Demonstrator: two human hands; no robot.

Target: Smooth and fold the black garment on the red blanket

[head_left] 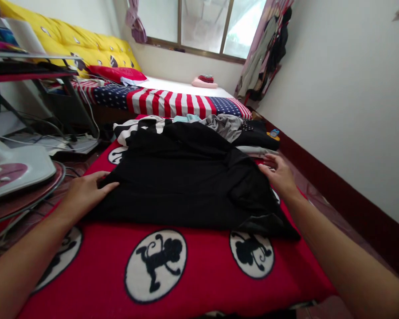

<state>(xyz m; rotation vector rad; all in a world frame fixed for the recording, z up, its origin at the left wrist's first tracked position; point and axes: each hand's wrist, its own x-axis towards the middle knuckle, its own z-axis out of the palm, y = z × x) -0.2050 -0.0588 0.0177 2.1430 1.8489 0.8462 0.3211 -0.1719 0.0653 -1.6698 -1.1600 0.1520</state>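
A black garment (179,181) lies spread out, with some wrinkles, on a red cloth (206,270) printed with monkeys in white circles. My left hand (89,192) is at the garment's left edge, thumb stretched over the fabric and forefinger apart from it; its other fingers are mostly hidden. Beside the right edge is my right hand (281,175), fingers apart and nothing visible in them. At the garment's lower right corner a greyish patch (264,221) shows on the fabric.
Behind the garment are a black-and-white cloth (139,126), a grey cloth (224,126) and dark folded clothes (257,135). A white fan base (16,170) stands at left, near cables and a desk (60,79). A wall (352,88) borders the right side.
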